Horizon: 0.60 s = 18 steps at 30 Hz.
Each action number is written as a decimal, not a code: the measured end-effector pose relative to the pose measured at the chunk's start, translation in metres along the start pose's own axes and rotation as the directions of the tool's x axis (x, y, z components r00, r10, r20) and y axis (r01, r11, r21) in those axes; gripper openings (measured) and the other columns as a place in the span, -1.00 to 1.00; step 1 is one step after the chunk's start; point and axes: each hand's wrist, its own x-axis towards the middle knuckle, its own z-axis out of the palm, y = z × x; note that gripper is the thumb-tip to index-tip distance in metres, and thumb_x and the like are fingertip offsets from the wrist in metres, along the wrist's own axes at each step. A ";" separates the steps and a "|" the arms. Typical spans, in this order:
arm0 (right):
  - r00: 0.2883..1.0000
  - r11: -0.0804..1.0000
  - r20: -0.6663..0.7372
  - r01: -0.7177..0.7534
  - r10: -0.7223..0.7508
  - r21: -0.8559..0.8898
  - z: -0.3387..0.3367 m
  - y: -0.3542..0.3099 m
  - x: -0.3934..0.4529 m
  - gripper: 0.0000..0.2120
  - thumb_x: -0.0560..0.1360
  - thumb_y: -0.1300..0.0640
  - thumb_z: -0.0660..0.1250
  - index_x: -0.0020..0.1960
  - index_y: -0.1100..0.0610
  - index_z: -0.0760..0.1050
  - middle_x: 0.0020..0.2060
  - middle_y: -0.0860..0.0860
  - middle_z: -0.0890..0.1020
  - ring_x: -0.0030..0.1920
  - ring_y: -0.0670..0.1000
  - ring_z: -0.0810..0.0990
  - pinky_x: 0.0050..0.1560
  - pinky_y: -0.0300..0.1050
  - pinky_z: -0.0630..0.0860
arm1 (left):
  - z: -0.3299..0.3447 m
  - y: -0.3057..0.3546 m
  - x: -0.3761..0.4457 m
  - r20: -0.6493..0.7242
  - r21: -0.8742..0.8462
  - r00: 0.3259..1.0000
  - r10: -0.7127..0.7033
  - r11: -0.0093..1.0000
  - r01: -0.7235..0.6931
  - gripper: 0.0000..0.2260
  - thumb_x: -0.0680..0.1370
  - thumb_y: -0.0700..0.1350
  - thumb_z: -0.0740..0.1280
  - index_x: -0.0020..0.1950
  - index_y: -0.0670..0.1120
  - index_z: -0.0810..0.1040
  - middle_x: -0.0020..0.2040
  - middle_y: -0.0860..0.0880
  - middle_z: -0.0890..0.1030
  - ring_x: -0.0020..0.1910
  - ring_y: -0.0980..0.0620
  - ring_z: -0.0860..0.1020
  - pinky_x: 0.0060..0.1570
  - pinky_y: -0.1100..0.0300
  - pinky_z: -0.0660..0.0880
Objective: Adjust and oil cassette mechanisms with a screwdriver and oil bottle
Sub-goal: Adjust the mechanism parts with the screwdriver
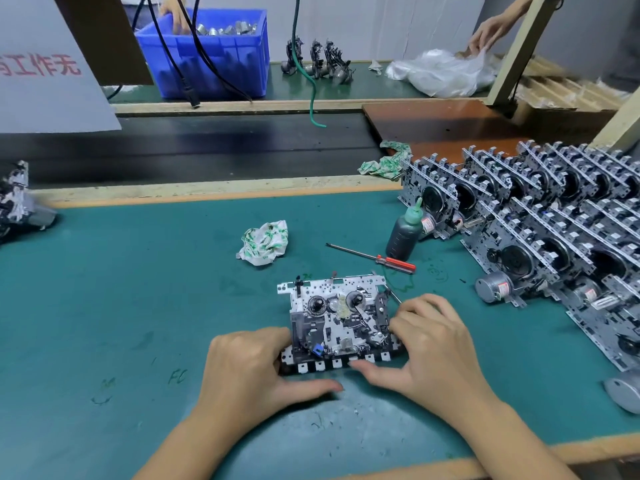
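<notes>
Green tabletop (121, 289), and the cassette mechanism (337, 322) sits near its front edge. Left hand (252, 367) and right hand (433, 344) clamp its 2 sides. Rigid, light, delicate: best held by the frame edges. Screwdriver (372, 258) and oil bottle (405, 233) lie untouched.

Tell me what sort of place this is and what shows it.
Most likely a factory assembly bench. Rows of identical cassette mechanisms are stacked to the right, a belt like a conveyor runs past the green mat, and a blue bin of metal parts sits at another person's station beyond it.
</notes>
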 end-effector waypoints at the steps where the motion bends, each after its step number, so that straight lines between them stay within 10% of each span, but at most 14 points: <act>1: 1.000 1.000 0.017 0.007 -0.008 0.014 0.000 0.001 0.000 -0.45 0.32 -0.34 0.27 -0.46 0.15 0.38 -0.47 -0.01 0.48 -0.35 0.04 0.46 -0.06 -0.11 0.35 | 0.000 0.000 0.001 -0.009 0.009 1.000 -0.023 1.000 0.023 -0.47 0.25 0.44 0.28 -0.48 0.01 0.21 -0.62 0.00 0.29 -0.62 0.04 0.28 -0.57 0.27 0.12; 9: 0.976 0.995 0.195 0.092 -0.096 0.028 -0.002 0.009 0.003 -0.47 0.47 -0.31 0.12 -0.30 0.14 0.49 -0.34 -0.04 0.54 -0.22 0.05 0.52 0.00 -0.11 0.33 | 0.002 -0.003 -0.003 -0.064 0.003 0.989 -0.134 0.991 0.135 -0.44 0.31 0.42 0.25 -0.51 -0.06 0.26 -0.60 0.01 0.27 -0.62 0.00 0.26 -0.63 0.24 0.25; 13: 0.949 0.927 0.132 -0.308 0.285 0.214 -0.006 0.013 0.021 -0.47 0.46 -0.34 0.08 0.09 0.03 0.54 -0.14 -0.09 0.57 -0.06 -0.02 0.49 0.00 -0.13 0.33 | -0.001 0.000 0.000 -0.106 -0.002 0.971 -0.215 0.976 0.216 -0.60 0.27 0.39 0.27 -0.40 0.22 0.11 -0.60 0.08 0.22 -0.61 0.02 0.34 -0.55 0.30 0.21; 18: 0.720 0.558 0.133 -0.628 0.681 0.542 0.007 0.038 0.065 -0.48 0.41 0.01 0.46 0.25 -0.04 0.25 0.11 -0.07 0.48 0.09 -0.05 0.46 0.10 -0.07 0.42 | 0.000 -0.001 -0.001 0.014 0.071 0.937 -0.350 0.935 0.348 -0.55 0.25 0.43 0.20 -0.37 0.08 0.59 -0.57 0.05 0.48 -0.55 0.00 0.51 -0.60 0.16 0.39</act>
